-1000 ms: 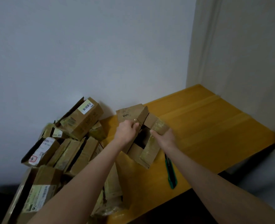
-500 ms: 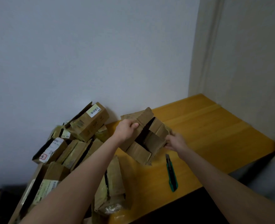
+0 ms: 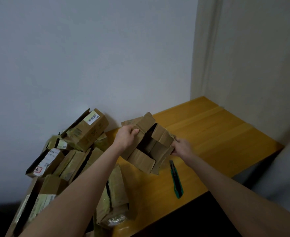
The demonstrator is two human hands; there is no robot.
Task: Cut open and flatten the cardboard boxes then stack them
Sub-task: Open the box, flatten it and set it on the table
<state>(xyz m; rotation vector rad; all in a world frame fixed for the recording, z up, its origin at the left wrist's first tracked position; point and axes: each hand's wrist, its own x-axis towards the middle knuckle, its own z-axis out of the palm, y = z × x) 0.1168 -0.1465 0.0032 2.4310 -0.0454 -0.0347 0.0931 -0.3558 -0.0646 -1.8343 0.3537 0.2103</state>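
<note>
A small brown cardboard box [image 3: 151, 146], its flaps open and its dark inside showing, is held just above the yellow wooden table [image 3: 217, 134]. My left hand [image 3: 126, 136] grips its upper left wall. My right hand [image 3: 181, 147] grips the flap on its right side. A green utility knife [image 3: 175, 178] lies on the table just below the box, near my right forearm.
A heap of several brown boxes [image 3: 69, 158] with labels fills the table's left end against the white wall. One flattened taped box [image 3: 113, 197] lies at the front of the heap. The table's front edge [image 3: 200, 194] runs diagonally below the knife.
The box has been pulled wider open between my hands, and my right hand has shifted out to its right flap. The knife has stayed in place.
</note>
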